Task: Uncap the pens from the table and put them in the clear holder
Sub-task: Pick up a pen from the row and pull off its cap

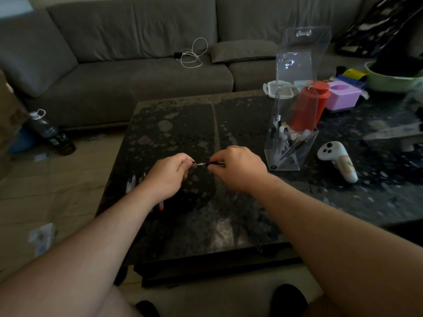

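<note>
Over the middle of the dark table, my left hand (170, 173) pinches a small dark pen cap (194, 165). My right hand (238, 167) grips the black pen (211, 164), whose bare silver tip points left toward the cap, a short gap between them. Several more pens (134, 183) lie on the table under and left of my left wrist, one with an orange end (161, 205). The clear holder (289, 145) stands to the right of my right hand with several pens leaning inside it.
A white game controller (337, 160) lies right of the holder. Behind the holder stand a red canister (310, 106), a pink box (342, 96) and a white lidded container (280, 89). A grey sofa (137, 72) runs along the back. A bottle (51, 133) stands on the floor at left.
</note>
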Action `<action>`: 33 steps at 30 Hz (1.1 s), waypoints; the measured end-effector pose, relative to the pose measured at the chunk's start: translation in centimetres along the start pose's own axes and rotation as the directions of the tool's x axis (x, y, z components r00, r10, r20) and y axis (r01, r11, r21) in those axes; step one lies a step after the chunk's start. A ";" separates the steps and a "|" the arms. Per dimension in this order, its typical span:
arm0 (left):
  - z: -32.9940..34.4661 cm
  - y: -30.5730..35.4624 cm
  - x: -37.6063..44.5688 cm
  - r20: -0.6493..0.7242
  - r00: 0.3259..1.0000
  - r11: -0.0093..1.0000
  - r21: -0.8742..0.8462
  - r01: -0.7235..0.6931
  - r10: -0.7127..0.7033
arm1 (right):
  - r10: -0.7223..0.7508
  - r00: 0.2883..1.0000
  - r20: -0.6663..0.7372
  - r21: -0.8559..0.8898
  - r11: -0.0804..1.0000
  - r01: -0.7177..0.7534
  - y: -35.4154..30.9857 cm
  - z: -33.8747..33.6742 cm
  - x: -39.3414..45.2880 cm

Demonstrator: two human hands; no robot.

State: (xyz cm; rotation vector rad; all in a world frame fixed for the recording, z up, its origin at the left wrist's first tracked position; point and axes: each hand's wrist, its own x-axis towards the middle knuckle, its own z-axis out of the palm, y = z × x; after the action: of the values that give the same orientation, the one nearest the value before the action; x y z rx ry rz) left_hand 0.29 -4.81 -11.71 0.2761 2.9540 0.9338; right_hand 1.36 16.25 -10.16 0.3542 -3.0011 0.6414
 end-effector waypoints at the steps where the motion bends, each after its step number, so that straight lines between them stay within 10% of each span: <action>1: 0.1 0.1 0.0 0.002 1.000 1.000 -0.002 -0.009 0.009 | -0.001 1.000 -0.003 0.005 1.000 0.001 0.1 0.0 0.1; 33: 0.4 3.1 -1.1 0.004 0.996 0.994 0.065 -0.093 0.093 | -0.028 0.996 -0.081 0.004 1.000 0.029 0.4 -0.8 -1.0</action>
State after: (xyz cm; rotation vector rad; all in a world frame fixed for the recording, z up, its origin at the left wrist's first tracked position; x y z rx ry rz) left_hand 1.91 -2.28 -10.25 0.4199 2.9978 0.8472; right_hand 2.29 17.15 -9.66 0.3615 -2.9132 0.6452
